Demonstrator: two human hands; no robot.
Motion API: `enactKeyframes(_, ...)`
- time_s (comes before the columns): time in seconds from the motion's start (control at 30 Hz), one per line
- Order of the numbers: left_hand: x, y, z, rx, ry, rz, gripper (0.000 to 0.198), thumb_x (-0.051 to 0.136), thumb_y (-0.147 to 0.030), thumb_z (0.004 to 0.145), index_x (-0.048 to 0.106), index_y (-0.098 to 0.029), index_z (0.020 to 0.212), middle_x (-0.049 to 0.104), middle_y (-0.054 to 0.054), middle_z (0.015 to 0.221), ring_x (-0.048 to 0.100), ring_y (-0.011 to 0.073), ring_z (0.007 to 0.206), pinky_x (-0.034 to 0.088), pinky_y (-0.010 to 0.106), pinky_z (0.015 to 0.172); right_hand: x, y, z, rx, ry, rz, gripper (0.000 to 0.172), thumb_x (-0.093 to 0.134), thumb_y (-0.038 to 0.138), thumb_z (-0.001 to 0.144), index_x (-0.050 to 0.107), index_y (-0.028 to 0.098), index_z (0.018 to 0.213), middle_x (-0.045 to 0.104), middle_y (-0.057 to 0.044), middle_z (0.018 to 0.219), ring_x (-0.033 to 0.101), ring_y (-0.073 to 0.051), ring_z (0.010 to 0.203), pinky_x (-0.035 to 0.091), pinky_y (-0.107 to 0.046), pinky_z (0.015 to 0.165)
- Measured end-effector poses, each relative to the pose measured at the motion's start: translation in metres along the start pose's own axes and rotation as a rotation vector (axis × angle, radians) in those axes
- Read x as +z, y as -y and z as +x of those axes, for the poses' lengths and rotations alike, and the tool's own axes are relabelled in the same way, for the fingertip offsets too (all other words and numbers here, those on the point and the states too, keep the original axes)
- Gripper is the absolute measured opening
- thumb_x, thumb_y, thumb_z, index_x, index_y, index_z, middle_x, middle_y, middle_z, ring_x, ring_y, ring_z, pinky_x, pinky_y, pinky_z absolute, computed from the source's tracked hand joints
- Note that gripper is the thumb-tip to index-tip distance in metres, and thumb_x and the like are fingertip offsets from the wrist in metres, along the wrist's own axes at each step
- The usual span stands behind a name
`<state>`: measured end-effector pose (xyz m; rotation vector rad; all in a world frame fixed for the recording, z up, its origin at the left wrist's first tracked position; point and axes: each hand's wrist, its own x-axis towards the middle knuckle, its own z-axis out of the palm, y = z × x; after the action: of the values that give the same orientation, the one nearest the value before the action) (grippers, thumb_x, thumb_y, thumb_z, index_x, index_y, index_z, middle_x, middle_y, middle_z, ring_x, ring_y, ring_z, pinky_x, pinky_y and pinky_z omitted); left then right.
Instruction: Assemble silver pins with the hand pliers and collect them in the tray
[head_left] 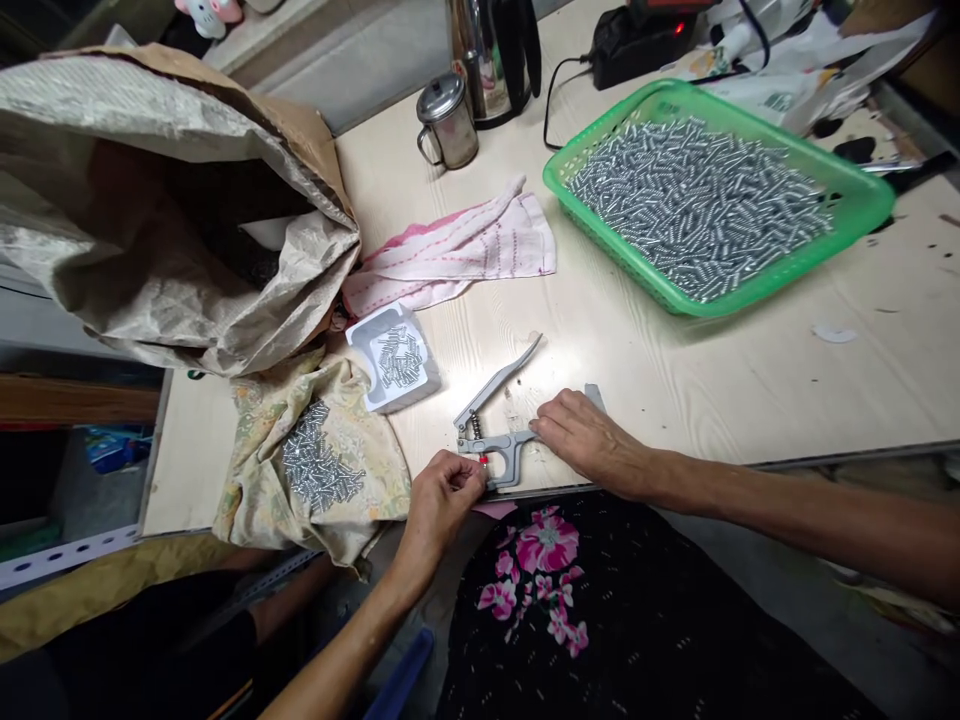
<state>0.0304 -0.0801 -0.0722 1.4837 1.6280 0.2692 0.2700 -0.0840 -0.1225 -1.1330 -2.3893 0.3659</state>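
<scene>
Grey hand-press pliers (510,448) lie at the table's front edge, with the upper handle raised and a coil spring between the handles. My right hand (589,438) is closed over the lower handle, holding it down on the table. At the jaw, beside a small red part (484,460), my left hand (448,492) has its fingertips pinched together. Whatever is in that pinch is too small or hidden to name. Left of the pliers, a white plastic scoop-like container (361,350) holds small silvery metal pieces (400,357). More such pieces (319,465) lie on a patterned cloth (382,450).
A green basket (637,265) full of small ribbed metal pieces stands at the right. Behind are a pink-and-white towel (480,245), a metal cup (455,135), a kettle (491,60) and a black charger (630,50). A large open paper sack (187,300) fills the left.
</scene>
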Motion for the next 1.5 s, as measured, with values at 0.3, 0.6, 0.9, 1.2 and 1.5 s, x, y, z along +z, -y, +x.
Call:
enactKeyframes(0.3,0.008,0.0,-0.005,0.035,-0.095,0.127,0.019,0.06,-0.026,0.077,0.065,-0.018,0.061,0.057,0.001,0.071,0.054,0.0152,0.069,0.038,0.026,0.065,0.004,-0.002,-0.001,-0.015,0.008,0.013,0.016,0.04,0.008,0.096,0.052,0.018,0.091,0.052,-0.007,0.092,0.039,-0.021,0.086,0.031,-0.035,0.076)
enactKeyframes(0.6,0.007,-0.001,-0.003,-0.001,-0.11,0.143,0.017,0.059,-0.023,0.072,0.068,-0.016,0.06,0.056,0.001,0.07,0.055,0.015,0.068,0.037,0.025,0.065,0.005,-0.004,0.001,-0.043,-0.011,-0.056,0.02,0.039,0.011,0.1,0.051,0.018,0.086,0.053,-0.006,0.09,0.038,-0.02,0.085,0.03,-0.033,0.075)
enactKeyframes(0.9,0.008,0.004,-0.006,-0.015,-0.124,0.097,0.017,0.059,-0.025,0.073,0.07,-0.016,0.063,0.059,0.002,0.072,0.055,0.0152,0.069,0.038,0.025,0.065,0.006,-0.006,0.002,-0.063,-0.018,-0.046,0.023,0.04,0.013,0.101,0.054,0.017,0.083,0.054,-0.005,0.086,0.037,-0.019,0.081,0.027,-0.033,0.073)
enactKeyframes(1.2,0.004,-0.005,-0.003,-0.07,-0.051,0.218,0.021,0.057,-0.025,0.076,0.073,-0.013,0.068,0.058,0.002,0.077,0.057,0.0152,0.073,0.04,0.025,0.067,0.008,-0.017,-0.002,-0.154,0.012,-0.074,0.019,0.042,0.021,0.103,0.059,0.019,0.093,0.061,-0.006,0.095,0.041,-0.02,0.088,0.028,-0.034,0.076)
enactKeyframes(1.5,0.003,-0.006,-0.001,-0.058,-0.024,0.28,0.023,0.057,-0.026,0.08,0.074,-0.013,0.071,0.057,0.002,0.078,0.058,0.0145,0.073,0.04,0.025,0.068,-0.02,-0.021,0.014,-0.093,0.123,-0.168,0.057,0.059,0.057,0.09,0.051,0.018,0.132,0.048,-0.017,0.143,0.04,-0.033,0.126,0.028,-0.052,0.105)
